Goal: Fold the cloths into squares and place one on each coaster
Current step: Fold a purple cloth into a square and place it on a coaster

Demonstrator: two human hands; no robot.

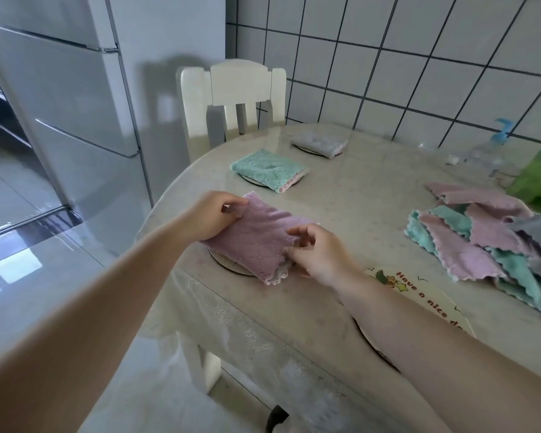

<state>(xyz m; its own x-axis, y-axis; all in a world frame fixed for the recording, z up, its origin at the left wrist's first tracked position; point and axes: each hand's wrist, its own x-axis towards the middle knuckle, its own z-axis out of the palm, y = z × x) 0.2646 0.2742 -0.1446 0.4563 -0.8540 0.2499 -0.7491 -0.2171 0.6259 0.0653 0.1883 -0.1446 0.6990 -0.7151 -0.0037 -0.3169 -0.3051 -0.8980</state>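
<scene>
White chair (235,89) behind the table (372,195) — fridge (60,98) (grey) left.

Scene is being lit evenly by soft daylight, moderately bright. Glare is being thrown off the glossy floor (16,270) at left and off the table (372,195) cover. A soft chair (231,98) shadow is being cast on the fridge (75,104). Straight lines are being bowed by wide-angle distortion at the edges; near forearms are being blurred.

Fluffy purple cloth (256,242), glossy plastic-covered table (356,195), glossy wall tiles (419,42)
</scene>
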